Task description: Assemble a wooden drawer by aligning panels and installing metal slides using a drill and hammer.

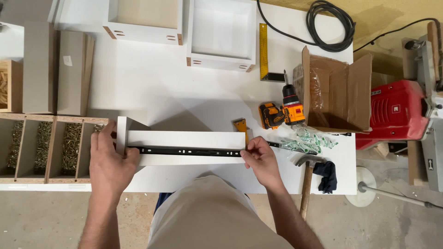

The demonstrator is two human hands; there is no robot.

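A white drawer side panel (184, 139) lies lengthwise near the front edge of the white worktable (152, 87). A black metal drawer slide (184, 151) runs along it. My left hand (109, 161) presses on the panel's left end, fingers over the slide and the upright white end piece (122, 131). My right hand (260, 159) pinches the slide's right end at the panel's corner. An orange and black cordless drill (282, 112) lies just beyond my right hand.
Two white open drawer boxes (222, 34) sit at the back, with a yellow square ruler (264, 50) beside them. A cardboard box (339, 94), a bag of green parts (310, 143), a hammer (307, 182) and a dark cloth (327, 175) lie right. Wooden screw bins (44, 147) stand left.
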